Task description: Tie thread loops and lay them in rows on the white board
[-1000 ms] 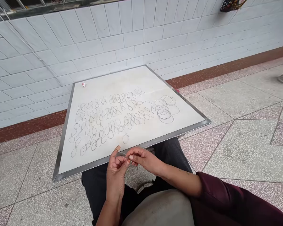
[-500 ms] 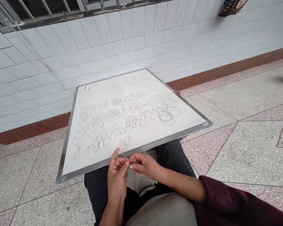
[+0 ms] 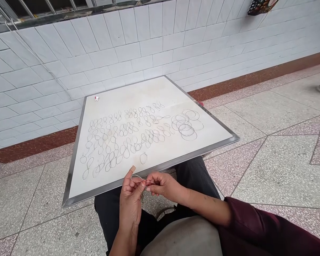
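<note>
A thin, pale wire loop (image 3: pixel 136 175) is pinched between my two hands, just over the table's near edge. My left hand (image 3: pixel 132 199) closes its thumb and fingers on the wire, with the index finger raised and a tan bandage on its tip. Close beside it, my right hand (image 3: pixel 162 186) pinches the wire's other side between thumb and fingertips. Where the wire crosses is partly hidden by the fingers. On the white tabletop (image 3: pixel 138 90) just beyond lies a single small wire ring (image 3: pixel 143 158).
Rows of figure-eight wire loops (image 3: pixel 126 128) cover the table's middle. Larger wire rings (image 3: pixel 187 125) overlap at the right. A small white and red object (image 3: pixel 96 99) sits in the far left corner. A tiled wall (image 3: pixel 152 46) stands behind the table's metal rim (image 3: pixel 160 170).
The wire loop above my left hand now looks rounder and more closed. Both hands stay nearly in place, and the camera view has shifted slightly.
</note>
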The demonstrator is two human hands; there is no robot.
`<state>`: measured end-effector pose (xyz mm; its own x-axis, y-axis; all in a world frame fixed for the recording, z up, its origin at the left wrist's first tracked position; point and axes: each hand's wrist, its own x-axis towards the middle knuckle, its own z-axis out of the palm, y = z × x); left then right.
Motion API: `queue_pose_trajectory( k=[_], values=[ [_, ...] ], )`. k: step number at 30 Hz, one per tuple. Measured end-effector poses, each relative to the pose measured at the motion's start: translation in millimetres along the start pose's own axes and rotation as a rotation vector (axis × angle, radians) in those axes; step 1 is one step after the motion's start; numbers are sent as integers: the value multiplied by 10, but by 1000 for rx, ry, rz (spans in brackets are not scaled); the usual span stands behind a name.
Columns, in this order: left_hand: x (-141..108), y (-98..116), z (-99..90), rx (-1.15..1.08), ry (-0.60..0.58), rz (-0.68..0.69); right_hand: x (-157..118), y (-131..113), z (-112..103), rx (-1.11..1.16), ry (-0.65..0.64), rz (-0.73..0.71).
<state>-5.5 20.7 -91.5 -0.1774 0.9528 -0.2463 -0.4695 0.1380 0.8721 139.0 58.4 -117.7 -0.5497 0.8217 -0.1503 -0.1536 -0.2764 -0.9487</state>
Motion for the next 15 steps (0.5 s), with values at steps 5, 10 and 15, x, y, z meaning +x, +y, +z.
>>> queue_pose_trajectory(
  k=[5, 10, 15],
  values=[
    [5, 34, -22, 91, -8, 12, -2, -18, -47, 7, -89, 58],
    [8, 40, -7, 218, 8, 86, 9, -32, -30, 8, -56, 118],
    [23, 28, -11, 282, 30, 131, 8, -75, 33, 109, -30, 186]
  ],
)
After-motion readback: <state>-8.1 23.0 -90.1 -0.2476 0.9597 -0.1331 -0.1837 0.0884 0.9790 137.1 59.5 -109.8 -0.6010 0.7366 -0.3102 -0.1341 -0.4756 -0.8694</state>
